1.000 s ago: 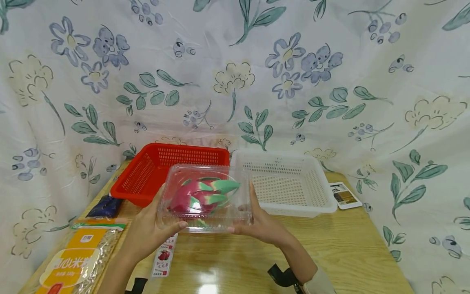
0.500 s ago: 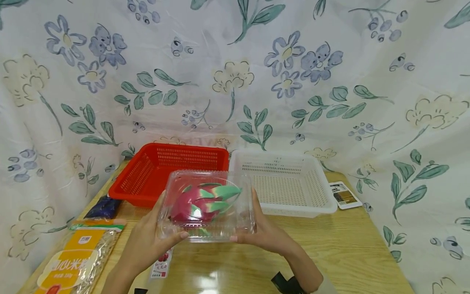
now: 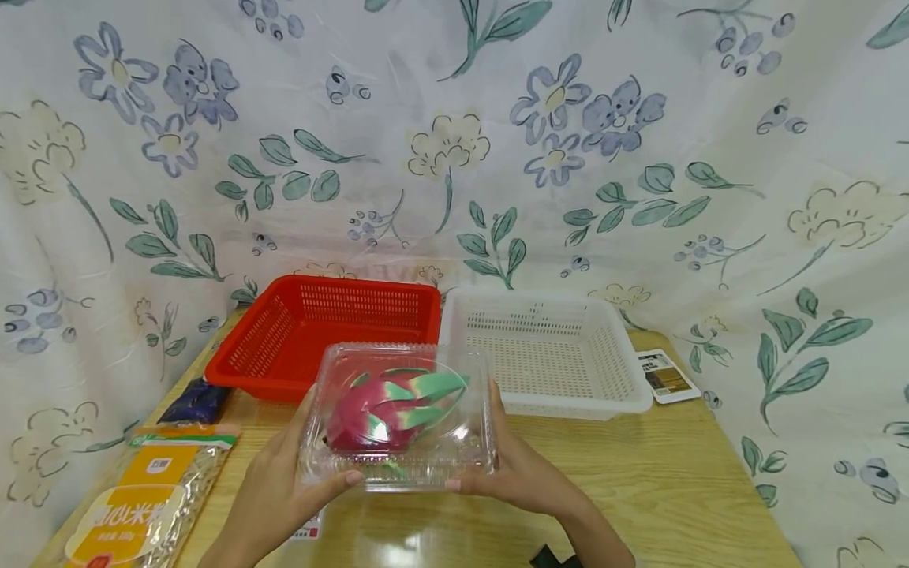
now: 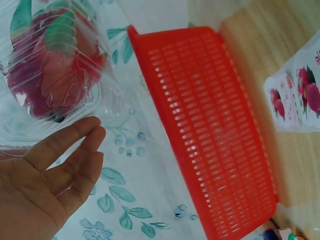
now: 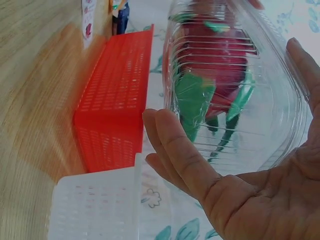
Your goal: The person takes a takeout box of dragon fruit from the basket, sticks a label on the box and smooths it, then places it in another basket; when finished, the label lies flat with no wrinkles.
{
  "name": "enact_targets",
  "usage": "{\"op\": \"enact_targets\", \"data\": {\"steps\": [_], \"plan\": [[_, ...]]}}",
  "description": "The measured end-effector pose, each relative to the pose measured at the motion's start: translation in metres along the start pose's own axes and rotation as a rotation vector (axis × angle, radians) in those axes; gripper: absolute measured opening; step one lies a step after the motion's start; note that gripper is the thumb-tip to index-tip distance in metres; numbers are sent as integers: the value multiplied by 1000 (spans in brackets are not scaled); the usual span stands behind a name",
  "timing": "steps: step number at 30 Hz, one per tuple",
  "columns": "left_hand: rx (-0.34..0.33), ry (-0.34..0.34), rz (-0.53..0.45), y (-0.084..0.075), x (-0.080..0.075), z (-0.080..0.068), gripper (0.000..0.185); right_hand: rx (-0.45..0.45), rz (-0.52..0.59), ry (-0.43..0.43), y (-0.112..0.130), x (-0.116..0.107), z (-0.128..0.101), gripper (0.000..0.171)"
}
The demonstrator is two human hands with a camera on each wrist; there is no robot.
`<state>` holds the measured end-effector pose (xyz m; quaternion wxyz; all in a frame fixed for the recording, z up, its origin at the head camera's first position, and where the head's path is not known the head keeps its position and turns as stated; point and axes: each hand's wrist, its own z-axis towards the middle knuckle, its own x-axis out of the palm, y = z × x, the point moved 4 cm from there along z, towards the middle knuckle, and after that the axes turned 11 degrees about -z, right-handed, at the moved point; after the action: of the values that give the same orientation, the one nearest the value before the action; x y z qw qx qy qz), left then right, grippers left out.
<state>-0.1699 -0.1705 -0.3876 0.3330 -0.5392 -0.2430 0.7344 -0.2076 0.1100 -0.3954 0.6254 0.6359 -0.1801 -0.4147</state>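
Observation:
A clear plastic clamshell box (image 3: pixel 472 383) with a pink dragon fruit (image 3: pixel 365 418) inside is held up above the table, in front of two baskets. My left hand (image 3: pixel 277 485) grips its left side, thumb at the lower front edge. At the opposite end my right hand (image 3: pixel 521 473) holds it likewise, its thumb on the front rim. The right wrist view shows fingers (image 5: pixel 185 150) reaching along the box's underside. Green leaf tips of the fruit point right in the head view. The lid looks closed.
A red perforated basket (image 3: pixel 284 386) and a white one (image 3: pixel 547 406) stand side by side at the back. On the left lie a yellow-labelled bag (image 3: pixel 142 489) and a dark blue packet (image 3: pixel 195 402). A white card (image 3: pixel 667 377) lies at right; a label strip (image 3: pixel 308 528) is partly covered.
Both hands have lowered the box with the dragon fruit toward me, a little at a time. The label strip on the table has become more covered. Baskets and bags stay in place.

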Motion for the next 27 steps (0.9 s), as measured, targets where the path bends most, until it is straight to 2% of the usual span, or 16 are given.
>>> {"op": "enact_targets", "data": {"steps": [7,15,22,27], "plan": [[-65,42,23,-1,4,-4,114,-38,-30,-17,1,0,-4,125],[-68,40,51,-2,9,-11,115,0,-58,-19,-2,0,-11,127],[-20,15,50,-3,15,-17,116,58,-45,-22,-6,2,-20,128],[39,-11,25,-3,19,-22,120,45,-64,-29,-7,2,-26,128]]}}
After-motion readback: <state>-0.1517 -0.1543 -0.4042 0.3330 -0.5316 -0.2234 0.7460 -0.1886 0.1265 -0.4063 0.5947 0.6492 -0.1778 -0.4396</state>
